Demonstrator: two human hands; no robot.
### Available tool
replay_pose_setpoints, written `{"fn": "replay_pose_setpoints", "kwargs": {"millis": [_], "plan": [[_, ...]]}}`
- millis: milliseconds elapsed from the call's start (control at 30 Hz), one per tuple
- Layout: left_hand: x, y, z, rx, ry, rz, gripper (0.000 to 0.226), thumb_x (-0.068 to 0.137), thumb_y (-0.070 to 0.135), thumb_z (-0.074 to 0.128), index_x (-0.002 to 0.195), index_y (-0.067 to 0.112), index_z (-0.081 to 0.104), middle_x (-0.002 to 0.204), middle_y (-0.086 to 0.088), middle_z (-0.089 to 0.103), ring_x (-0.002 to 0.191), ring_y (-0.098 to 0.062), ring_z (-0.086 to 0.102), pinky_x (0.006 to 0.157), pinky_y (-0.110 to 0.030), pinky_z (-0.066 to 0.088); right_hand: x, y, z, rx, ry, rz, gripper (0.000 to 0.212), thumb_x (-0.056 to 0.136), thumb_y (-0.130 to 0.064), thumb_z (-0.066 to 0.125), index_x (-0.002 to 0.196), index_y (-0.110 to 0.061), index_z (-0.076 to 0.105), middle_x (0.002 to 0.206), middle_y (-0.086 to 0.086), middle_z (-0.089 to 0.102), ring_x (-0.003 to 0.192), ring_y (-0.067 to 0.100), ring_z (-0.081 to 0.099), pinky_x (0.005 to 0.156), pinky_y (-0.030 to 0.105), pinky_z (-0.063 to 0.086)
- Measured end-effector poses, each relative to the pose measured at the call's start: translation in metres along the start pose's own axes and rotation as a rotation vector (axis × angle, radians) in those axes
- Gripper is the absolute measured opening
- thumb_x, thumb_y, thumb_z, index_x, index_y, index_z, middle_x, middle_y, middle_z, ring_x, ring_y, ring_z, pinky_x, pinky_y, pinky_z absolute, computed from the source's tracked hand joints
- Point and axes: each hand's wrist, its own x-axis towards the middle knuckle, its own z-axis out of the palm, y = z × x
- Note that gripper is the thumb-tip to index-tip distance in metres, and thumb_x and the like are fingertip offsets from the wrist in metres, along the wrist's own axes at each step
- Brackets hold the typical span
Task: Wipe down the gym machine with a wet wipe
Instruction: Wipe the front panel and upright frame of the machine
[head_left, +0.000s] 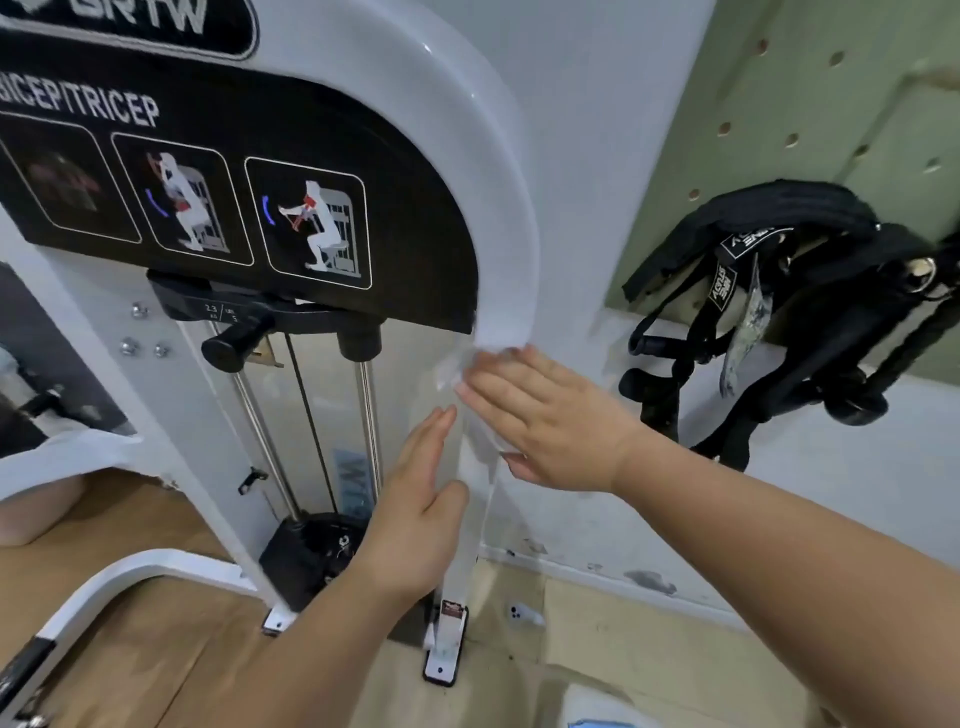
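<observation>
The white gym machine fills the left and centre, with a black BICEP/TRICEP panel of exercise pictures on its shroud. My right hand lies flat against the machine's right upright, pressing a white wet wipe that shows crumpled under its fingertips. My left hand rests flat with straight fingers on the same upright, lower down, holding nothing.
Behind the clear guard are a black selector knob, steel guide rods and a weight stack. Black straps and handles hang from a green pegboard at right. Wooden floor lies below, with a white frame tube at lower left.
</observation>
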Motion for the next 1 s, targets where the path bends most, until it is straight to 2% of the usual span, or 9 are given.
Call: {"fn": "replay_pose_setpoints", "kwargs": {"millis": [100, 200, 300, 400, 533, 667, 767, 833, 1000], "plan": [[-0.002, -0.006, 0.003, -0.001, 0.043, -0.022, 0.074, 0.086, 0.026, 0.035, 0.158, 0.039, 0.023, 0.165, 0.02, 0.021, 0.151, 0.002, 0.02, 0.128, -0.037, 0.018, -0.02, -0.006, 0.012, -0.05, -0.117, -0.184, 0.078, 0.094, -0.039, 0.047, 0.158, 0.001, 0.029, 0.142, 0.016, 0.054, 0.138, 0.036, 0.044, 0.126, 0.048, 0.02], [-0.004, -0.01, 0.014, -0.005, 0.092, -0.066, 0.069, 0.096, 0.015, 0.038, 0.159, 0.037, 0.023, 0.165, 0.016, 0.022, 0.152, -0.001, 0.02, 0.128, -0.04, 0.018, -0.017, 0.009, 0.015, -0.122, -0.044, -0.167, 0.069, 0.097, -0.041, 0.045, 0.153, -0.001, 0.041, 0.154, 0.018, 0.046, 0.143, 0.036, 0.04, 0.122, 0.046, 0.024], [-0.006, -0.009, 0.032, 0.012, 0.146, -0.092, 0.075, 0.087, 0.026, 0.035, 0.161, 0.035, 0.024, 0.165, 0.018, 0.021, 0.152, 0.0, 0.019, 0.128, -0.039, 0.018, -0.008, 0.019, 0.015, -0.206, -0.004, -0.133, 0.071, 0.101, -0.041, 0.029, 0.159, 0.001, 0.028, 0.169, 0.027, 0.012, 0.157, 0.041, 0.01, 0.128, 0.053, 0.002], [-0.006, -0.011, 0.048, 0.027, 0.192, -0.087, 0.081, 0.082, 0.027, 0.033, 0.162, 0.031, 0.021, 0.166, 0.016, 0.02, 0.153, 0.0, 0.019, 0.128, -0.039, 0.018, -0.014, 0.009, 0.026, -0.196, -0.02, -0.132, 0.081, 0.103, -0.048, 0.03, 0.161, 0.005, 0.01, 0.169, 0.027, -0.002, 0.158, 0.041, -0.006, 0.126, 0.053, -0.013], [-0.002, -0.032, 0.062, 0.047, 0.212, -0.096, 0.083, 0.082, 0.028, 0.033, 0.163, 0.032, 0.015, 0.168, 0.017, 0.017, 0.153, 0.001, 0.016, 0.129, -0.039, 0.017, -0.043, -0.024, 0.06, -0.23, -0.186, -0.24, 0.097, 0.102, -0.062, 0.028, 0.158, 0.003, -0.016, 0.165, 0.027, -0.023, 0.153, 0.041, -0.026, 0.122, 0.054, -0.023], [0.008, -0.056, 0.077, 0.052, 0.216, -0.057, 0.084, 0.083, 0.029, 0.032, 0.163, 0.036, 0.008, 0.169, 0.021, 0.007, 0.153, 0.007, 0.004, 0.129, -0.033, 0.008, -0.032, -0.004, 0.063, -0.254, -0.005, -0.191, 0.095, 0.102, -0.066, 0.026, 0.162, 0.001, -0.005, 0.169, 0.024, -0.012, 0.157, 0.036, -0.015, 0.127, 0.05, -0.013], [0.017, -0.085, 0.088, 0.017, 0.281, 0.01, 0.082, 0.083, 0.03, 0.035, 0.162, 0.042, 0.015, 0.166, 0.024, 0.016, 0.152, 0.004, 0.013, 0.128, -0.042, 0.018, -0.01, 0.007, 0.063, -0.22, 0.187, -0.054, 0.095, 0.101, -0.07, 0.029, 0.162, 0.001, 0.01, 0.17, 0.022, 0.007, 0.159, 0.036, 0.004, 0.129, 0.049, 0.001], [0.021, -0.105, 0.095, -0.01, 0.333, 0.047, 0.081, 0.081, 0.032, 0.035, 0.159, 0.045, 0.021, 0.163, 0.026, 0.022, 0.152, 0.002, 0.018, 0.126, -0.044, 0.021, -0.01, -0.004, 0.075, -0.218, 0.245, -0.016, 0.096, 0.101, -0.071, 0.03, 0.162, 0.002, 0.015, 0.17, 0.022, 0.013, 0.158, 0.036, 0.01, 0.129, 0.05, 0.005], [0.027, -0.158, 0.117, -0.032, 0.428, 0.159, 0.076, 0.081, 0.045, 0.033, 0.156, 0.047, 0.027, 0.161, 0.024, 0.031, 0.151, -0.002, 0.026, 0.124, -0.048, 0.027, -0.054, -0.053, 0.134, -0.248, 0.123, -0.243, 0.095, 0.102, -0.07, 0.028, 0.162, 0.002, 0.011, 0.17, 0.022, 0.008, 0.159, 0.033, 0.003, 0.129, 0.049, -0.004]]}}
